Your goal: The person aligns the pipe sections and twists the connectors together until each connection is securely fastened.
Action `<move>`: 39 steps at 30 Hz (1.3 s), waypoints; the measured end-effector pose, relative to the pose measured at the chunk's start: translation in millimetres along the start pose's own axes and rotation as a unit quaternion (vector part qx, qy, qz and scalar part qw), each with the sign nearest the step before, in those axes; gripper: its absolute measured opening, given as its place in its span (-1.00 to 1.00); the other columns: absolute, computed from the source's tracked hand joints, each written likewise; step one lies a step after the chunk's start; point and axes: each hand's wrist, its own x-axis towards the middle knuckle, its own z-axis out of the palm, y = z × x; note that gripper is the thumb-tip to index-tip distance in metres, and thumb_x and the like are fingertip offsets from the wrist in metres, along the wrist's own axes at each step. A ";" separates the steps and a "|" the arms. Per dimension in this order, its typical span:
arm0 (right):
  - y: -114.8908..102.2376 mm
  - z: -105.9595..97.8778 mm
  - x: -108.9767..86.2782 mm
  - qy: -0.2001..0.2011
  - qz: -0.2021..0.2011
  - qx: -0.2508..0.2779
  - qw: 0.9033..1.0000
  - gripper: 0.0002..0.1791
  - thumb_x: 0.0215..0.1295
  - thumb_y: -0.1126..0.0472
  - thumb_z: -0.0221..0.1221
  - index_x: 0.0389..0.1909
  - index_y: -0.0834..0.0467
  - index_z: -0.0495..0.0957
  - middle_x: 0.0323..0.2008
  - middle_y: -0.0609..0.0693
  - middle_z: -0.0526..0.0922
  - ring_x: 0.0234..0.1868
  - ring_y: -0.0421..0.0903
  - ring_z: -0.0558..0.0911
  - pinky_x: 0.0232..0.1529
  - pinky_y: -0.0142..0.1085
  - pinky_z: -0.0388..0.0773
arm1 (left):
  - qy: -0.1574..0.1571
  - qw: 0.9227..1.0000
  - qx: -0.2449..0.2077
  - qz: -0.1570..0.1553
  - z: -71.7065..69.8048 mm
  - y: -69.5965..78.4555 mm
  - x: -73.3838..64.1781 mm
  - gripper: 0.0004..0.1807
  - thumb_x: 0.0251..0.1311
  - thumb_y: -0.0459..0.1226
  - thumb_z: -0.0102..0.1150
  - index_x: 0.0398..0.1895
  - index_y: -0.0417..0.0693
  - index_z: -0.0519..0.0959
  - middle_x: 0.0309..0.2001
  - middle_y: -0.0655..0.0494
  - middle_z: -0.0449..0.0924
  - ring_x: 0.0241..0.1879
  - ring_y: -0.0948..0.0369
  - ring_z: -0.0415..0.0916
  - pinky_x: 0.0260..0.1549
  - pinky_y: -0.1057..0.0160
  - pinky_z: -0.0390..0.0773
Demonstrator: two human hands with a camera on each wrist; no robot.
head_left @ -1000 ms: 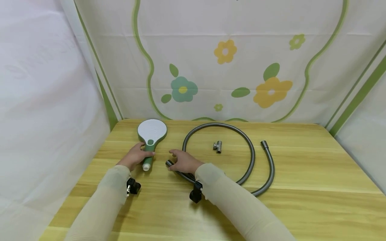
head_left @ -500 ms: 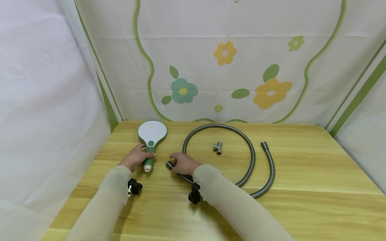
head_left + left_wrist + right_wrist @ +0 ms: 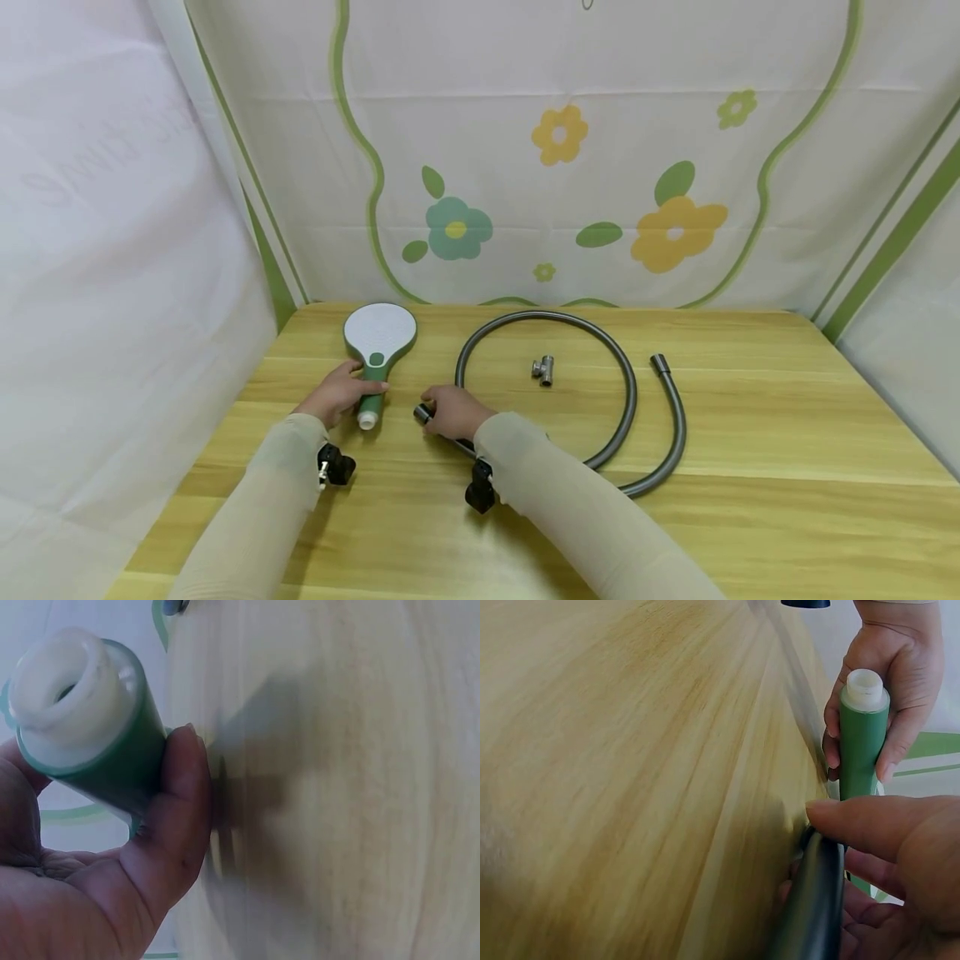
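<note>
A green shower head [image 3: 380, 325] with a white face lies at the table's left, its white threaded end towards me. My left hand [image 3: 337, 396] holds its green handle, thumb on one side and fingers on the other; the left wrist view shows the handle [image 3: 124, 757] between them. To the right, my right hand [image 3: 457, 412] pinches a dark grey shower hose [image 3: 632, 396] just behind its end fitting [image 3: 422, 413]. In the right wrist view the thumb lies over the hose [image 3: 815, 892], and other fingers are partly hidden behind it.
Inside the hose's loop lies a small metal T-shaped fitting [image 3: 543, 371]. The hose's other end [image 3: 659, 363] points away at the right. White cloth walls [image 3: 495, 50] with printed flowers stand behind and beside the wooden table [image 3: 787, 417].
My right hand's fingers have closed in on the hose near its end fitting. The left hand and the shower head stay almost where they were.
</note>
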 end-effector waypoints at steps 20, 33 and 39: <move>0.7 -6.4 -6.4 -0.008 -0.009 0.011 1.000 -0.48 0.24 0.29 0.28 0.24 0.19 0.46 0.05 0.11 0.60 0.04 0.00 0.58 -0.01 -0.19 0.56 | -0.009 0.998 -0.057 -0.001 3.1 -0.4 0.9 -0.12 0.36 -0.31 0.10 0.50 -0.33 -0.25 0.42 -0.41 -0.05 0.36 -0.21 0.10 0.34 -0.07 0.19; -2.3 -10.4 -12.0 -0.014 -0.021 0.049 0.998 -0.52 0.25 0.31 0.28 0.20 0.17 0.47 0.00 0.11 0.59 0.02 0.00 0.57 -0.06 -0.21 0.56 | -0.002 0.996 -0.091 0.000 6.9 -2.6 0.0 -0.12 0.38 -0.31 0.07 0.50 -0.33 -0.28 0.40 -0.41 0.00 0.35 -0.17 0.14 0.34 -0.04 0.19; -0.8 -11.6 -13.9 -0.014 -0.015 0.081 0.996 -0.51 0.25 0.30 0.28 0.21 0.17 0.45 0.02 0.12 0.56 0.05 0.02 0.54 -0.04 -0.16 0.55 | 0.007 0.994 -0.109 0.004 7.7 -4.2 0.7 -0.12 0.39 -0.31 0.05 0.49 -0.36 -0.32 0.41 -0.44 -0.02 0.37 -0.19 0.09 0.35 -0.02 0.18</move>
